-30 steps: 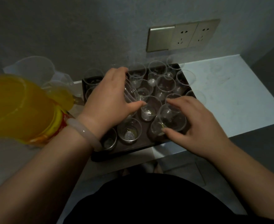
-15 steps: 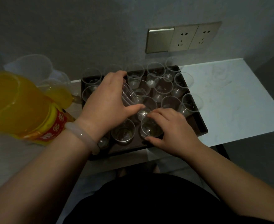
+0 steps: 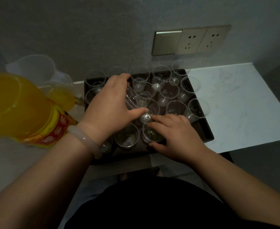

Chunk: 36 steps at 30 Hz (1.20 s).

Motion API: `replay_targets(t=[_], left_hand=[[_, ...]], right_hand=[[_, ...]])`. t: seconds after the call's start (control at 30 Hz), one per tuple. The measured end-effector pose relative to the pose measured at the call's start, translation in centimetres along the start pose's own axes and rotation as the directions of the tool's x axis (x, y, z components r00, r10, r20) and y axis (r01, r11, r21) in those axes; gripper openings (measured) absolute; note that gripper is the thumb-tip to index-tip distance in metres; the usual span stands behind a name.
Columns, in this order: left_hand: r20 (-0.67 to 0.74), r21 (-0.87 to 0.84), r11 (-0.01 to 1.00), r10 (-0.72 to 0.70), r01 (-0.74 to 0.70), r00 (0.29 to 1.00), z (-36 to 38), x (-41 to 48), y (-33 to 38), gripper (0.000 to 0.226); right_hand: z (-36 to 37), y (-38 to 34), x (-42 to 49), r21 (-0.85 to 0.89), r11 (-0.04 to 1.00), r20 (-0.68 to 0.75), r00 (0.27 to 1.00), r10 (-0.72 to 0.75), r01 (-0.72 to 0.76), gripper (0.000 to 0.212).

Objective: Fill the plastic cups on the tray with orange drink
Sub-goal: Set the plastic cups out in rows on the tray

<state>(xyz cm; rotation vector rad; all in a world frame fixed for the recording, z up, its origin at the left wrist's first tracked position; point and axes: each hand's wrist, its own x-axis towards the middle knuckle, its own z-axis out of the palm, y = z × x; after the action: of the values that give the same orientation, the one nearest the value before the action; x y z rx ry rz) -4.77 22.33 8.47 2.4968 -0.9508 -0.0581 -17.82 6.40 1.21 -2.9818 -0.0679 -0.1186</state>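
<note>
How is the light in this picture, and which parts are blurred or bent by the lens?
Head view: dim, with the white counter brightest; the bottle at the left edge looks soft and stretched by the wide lens; the clear cups are hard to separate against the dark tray, showing only thin rims and glints.

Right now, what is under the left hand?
The left hand grips a tilted stack of clear cups above the tray. Rims of standing cups show around it; what lies directly beneath the palm is covered.
</note>
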Motion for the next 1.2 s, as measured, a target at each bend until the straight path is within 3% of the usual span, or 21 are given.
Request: replay_targets(t=[0.3, 0.63, 0.77, 0.83, 0.9, 0.97, 1.07, 1.2], left_hand=[[0.012, -0.003, 1.000, 0.005, -0.005, 1.000, 0.1, 0.1, -0.2, 0.097], [0.045, -0.006, 1.000, 0.014, -0.013, 0.999, 0.2, 0.3, -0.1, 0.098], [0.080, 0.008, 1.000, 0.014, -0.015, 0.997, 0.5, 0.6, -0.2, 0.101], [0.106, 0.017, 1.000, 0.023, -0.025, 0.994, 0.6, 0.8, 0.0, 0.102], [0.131, 0.009, 0.999, 0.037, -0.038, 0.991, 0.7, 1.0, 0.4, 0.102], [0.145, -0.011, 0.998, 0.062, -0.061, 0.987, 1.1, 1.2, 0.9, 0.101], [0.167, -0.035, 0.995, 0.094, -0.089, 0.981, 1.6, 1.4, 1.7, 0.098], [0.156, -0.077, 0.991, 0.116, -0.105, 0.981, 1.9, 1.8, 2.4, 0.096]], right_hand=[[0.1, 0.1, -0.3, 0.002, 0.999, 0.003, 0.999, -0.034, 0.034, 0.041], [-0.1, 0.2, -0.3, 0.025, 1.000, 0.039, 0.999, -0.018, 0.018, 0.046], [-0.7, 0.6, -0.3, 0.077, 0.997, -0.058, 0.998, 0.022, -0.017, 0.048], [-1.7, 0.6, 0.2, 0.214, 0.973, -0.144, 0.982, 0.123, -0.091, 0.049], [-2.9, 0.4, 1.0, 0.448, 0.873, -0.147, 0.947, 0.284, -0.192, 0.050], [-4.2, -0.1, 2.1, 0.682, 0.674, -0.029, 0.911, 0.412, -0.283, 0.052], [-5.1, -0.3, 3.7, 0.847, 0.374, 0.203, 0.880, 0.430, -0.378, 0.056], [-5.2, -0.1, 4.4, 0.869, 0.315, 0.227, 0.874, 0.429, -0.380, 0.071]])
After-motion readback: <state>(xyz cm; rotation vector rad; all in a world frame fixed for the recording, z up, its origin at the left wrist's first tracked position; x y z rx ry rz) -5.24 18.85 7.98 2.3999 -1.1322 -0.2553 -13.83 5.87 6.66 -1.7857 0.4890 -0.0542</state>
